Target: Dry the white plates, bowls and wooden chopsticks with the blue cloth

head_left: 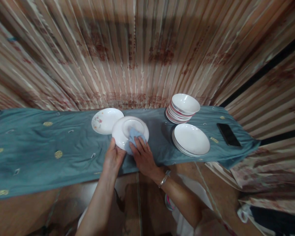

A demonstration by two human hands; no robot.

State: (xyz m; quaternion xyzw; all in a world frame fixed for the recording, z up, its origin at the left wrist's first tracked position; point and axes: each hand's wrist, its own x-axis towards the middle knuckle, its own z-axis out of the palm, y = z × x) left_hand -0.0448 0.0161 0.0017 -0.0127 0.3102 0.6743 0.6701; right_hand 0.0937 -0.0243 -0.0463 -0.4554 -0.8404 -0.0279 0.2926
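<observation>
My left hand (113,156) grips the near left edge of a white plate (118,131), which is turned so its underside with the round foot ring faces me. Pressed against that underside is a light blue cloth (134,135), held under the fingers of my right hand (143,155). A silver bracelet (164,179) circles my right wrist. Just behind and to the left lies a white plate with a floral pattern (107,120), face up on the table, its right edge partly hidden by the plate I hold.
On the right stand a stack of bowls (186,104) with red bands and, nearer me, a stack of white plates (191,139). A black phone (228,134) lies farther right. A teal cloth (71,144) covers the narrow table; patterned curtains (137,59) hang behind it.
</observation>
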